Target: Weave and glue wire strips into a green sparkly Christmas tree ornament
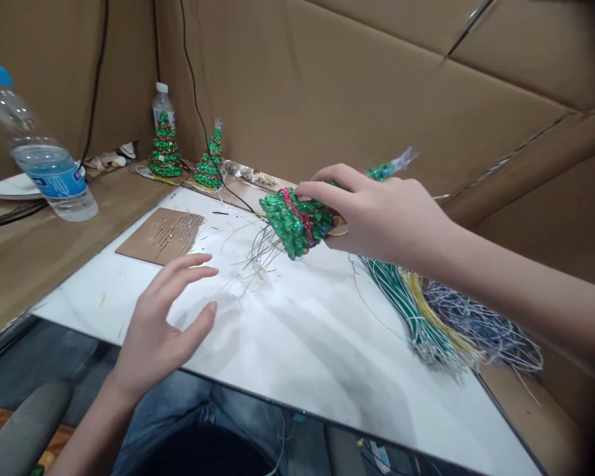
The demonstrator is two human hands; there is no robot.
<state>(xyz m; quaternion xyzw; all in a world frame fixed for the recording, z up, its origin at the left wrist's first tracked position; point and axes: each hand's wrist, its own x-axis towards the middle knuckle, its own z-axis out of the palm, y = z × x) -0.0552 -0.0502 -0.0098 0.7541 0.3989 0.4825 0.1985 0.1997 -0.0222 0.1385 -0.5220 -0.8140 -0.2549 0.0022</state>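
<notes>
Gripping the green tree (297,221) from above, the right hand (377,205) has its fingers closed around it at the centre of the frame, the tree tipped well over, its base toward the left and its star toward the upper right. The left hand (163,330), lower left of centre, holds nothing, thumb and fingers spread apart. From here, I'd judge a light, even grip best, sparing the glittery tiers, with the left hand ready to steady the base and the tree kept off the loose wires (262,254) just beside it.

The near edge of the white board (287,344) slants from the left down to the lower right, above the lap. Room for moving looks widest at lower centre, between the left hand and the green wire bundle (401,304). At upper left, 2 standing trees (165,149) and a leaning bottle (62,178) limit reach.
</notes>
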